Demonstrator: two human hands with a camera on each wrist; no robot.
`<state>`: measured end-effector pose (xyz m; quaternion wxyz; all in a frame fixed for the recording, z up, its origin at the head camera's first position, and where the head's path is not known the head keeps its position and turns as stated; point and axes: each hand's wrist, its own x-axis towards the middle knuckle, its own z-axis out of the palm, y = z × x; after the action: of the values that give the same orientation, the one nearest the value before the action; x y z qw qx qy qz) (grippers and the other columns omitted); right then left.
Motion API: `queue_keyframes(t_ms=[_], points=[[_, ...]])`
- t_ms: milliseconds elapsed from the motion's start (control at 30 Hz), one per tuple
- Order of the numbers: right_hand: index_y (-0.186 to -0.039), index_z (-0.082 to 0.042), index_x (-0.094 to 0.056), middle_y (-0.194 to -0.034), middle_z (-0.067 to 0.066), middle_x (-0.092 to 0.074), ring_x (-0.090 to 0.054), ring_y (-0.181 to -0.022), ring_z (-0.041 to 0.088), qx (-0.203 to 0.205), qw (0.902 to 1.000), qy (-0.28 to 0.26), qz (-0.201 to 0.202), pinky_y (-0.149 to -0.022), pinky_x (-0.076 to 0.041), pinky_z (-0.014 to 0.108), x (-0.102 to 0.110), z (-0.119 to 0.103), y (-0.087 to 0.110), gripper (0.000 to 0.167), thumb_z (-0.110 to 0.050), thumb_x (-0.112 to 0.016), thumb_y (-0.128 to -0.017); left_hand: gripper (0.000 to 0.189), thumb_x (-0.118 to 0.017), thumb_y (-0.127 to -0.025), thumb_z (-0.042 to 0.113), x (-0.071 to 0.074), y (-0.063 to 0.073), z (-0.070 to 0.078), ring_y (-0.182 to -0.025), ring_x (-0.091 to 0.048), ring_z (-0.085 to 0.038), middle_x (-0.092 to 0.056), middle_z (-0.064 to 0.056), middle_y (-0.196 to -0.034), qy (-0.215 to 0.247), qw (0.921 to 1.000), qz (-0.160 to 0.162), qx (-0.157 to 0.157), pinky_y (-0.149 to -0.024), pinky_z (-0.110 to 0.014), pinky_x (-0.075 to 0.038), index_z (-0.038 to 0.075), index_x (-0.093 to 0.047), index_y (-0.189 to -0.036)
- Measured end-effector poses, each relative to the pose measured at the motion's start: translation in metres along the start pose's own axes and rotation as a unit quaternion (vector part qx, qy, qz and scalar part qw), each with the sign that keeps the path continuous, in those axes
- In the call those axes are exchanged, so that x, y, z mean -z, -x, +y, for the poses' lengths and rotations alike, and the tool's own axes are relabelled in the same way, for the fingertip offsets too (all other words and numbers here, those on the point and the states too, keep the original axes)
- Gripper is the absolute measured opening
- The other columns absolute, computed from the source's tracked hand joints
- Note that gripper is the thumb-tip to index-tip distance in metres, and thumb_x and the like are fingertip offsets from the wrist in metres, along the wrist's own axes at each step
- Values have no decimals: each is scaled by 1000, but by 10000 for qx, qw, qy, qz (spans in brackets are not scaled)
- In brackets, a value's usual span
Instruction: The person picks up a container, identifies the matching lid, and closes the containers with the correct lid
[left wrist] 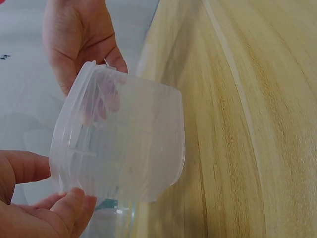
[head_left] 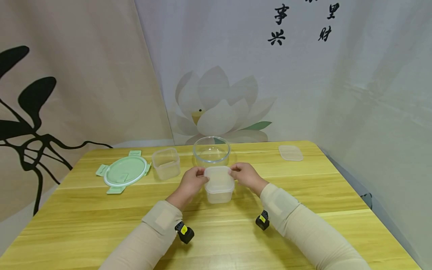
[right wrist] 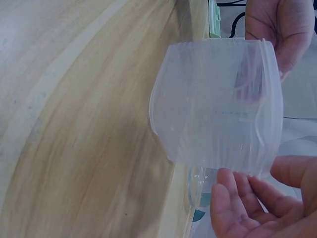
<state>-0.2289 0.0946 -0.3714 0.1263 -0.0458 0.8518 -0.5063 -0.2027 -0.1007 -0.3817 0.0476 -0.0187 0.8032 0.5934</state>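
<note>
A small frosted plastic food container [head_left: 219, 197] with a pale lid [head_left: 219, 177] on top stands at mid table. My left hand [head_left: 193, 183] pinches its left rim, thumb at the lid edge and fingers under the rim. On the opposite side my right hand [head_left: 248, 175] grips the right rim in the same way. Both wrist views show the container's translucent side wall [left wrist: 133, 134], with fingers [right wrist: 230, 203] close against the rim. Just behind it sits a round clear glass bowl [head_left: 211, 163].
To the left lie a round green snap lid [head_left: 126, 170] with its flaps spread and an open square plastic container [head_left: 166, 165]. A flat translucent lid [head_left: 291, 153] rests at the back right of the wooden table [head_left: 303, 210]. A printed curtain [head_left: 303, 93] hangs behind.
</note>
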Motion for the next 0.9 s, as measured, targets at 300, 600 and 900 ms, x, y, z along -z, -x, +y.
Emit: queue_keyframes(t_ms=[300,600,900], points=[[-120,0,-63,-115,13,-64,-61,-104,27,-81,9999,53,-31,-88,-53,46,0,2,-2,28,-17,-54,-99,32,-55,-94,0,0,0,-3,-112,-55,-35,-57,-26,-122,-33,10000,-43,8,-97,-46,-47,-12,-53,-124],[-124,1,-61,-117,14,-65,-62,-103,28,-134,9999,-32,-96,-92,-50,49,1,3,-1,31,-16,-54,-100,34,-56,-94,3,1,1,-3,-112,-55,-34,-57,-24,-121,-35,9999,-100,115,-97,-46,-46,-10,-53,-125],[-122,-2,-62,-121,14,-62,-63,-106,29,-496,9981,-317,-165,-94,-49,51,1,4,-5,32,-23,-47,-102,38,-54,-97,15,0,-6,-1,-118,-52,-34,-54,-21,-128,57,9991,-118,408,-100,-46,-44,-6,-52,-129]])
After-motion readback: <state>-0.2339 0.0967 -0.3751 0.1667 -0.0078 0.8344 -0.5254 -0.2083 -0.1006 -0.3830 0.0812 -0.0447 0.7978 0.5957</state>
